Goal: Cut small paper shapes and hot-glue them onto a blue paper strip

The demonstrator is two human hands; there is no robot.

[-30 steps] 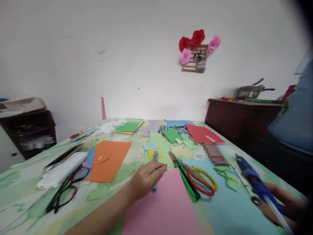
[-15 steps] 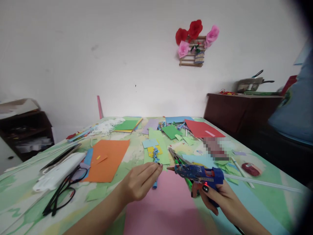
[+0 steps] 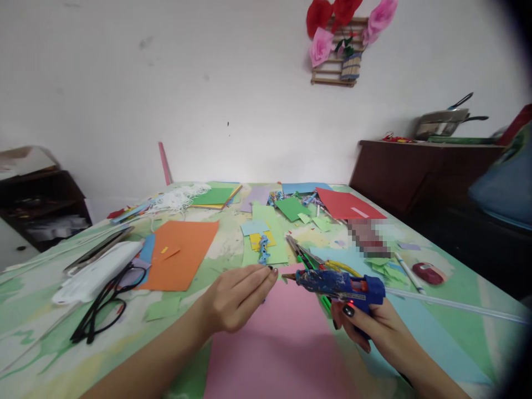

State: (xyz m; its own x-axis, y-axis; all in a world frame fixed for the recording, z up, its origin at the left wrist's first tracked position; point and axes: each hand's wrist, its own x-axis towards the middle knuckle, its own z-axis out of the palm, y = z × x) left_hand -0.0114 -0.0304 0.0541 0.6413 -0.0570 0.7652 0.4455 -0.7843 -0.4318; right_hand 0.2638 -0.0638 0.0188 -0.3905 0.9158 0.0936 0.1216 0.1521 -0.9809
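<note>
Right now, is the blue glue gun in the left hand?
No, the right hand holds the glue gun, pointing it toward the left hand.

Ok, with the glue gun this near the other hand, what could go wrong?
The nozzle of the glue gun points at the left hand's fingers, nearly touching; the red light suggests it's powered, so a burn is possible. Glue might also drip onto the pink paper.

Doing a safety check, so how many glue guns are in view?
1: the blue glue gun in the right hand, its nozzle toward the left hand. No other shows.
</note>
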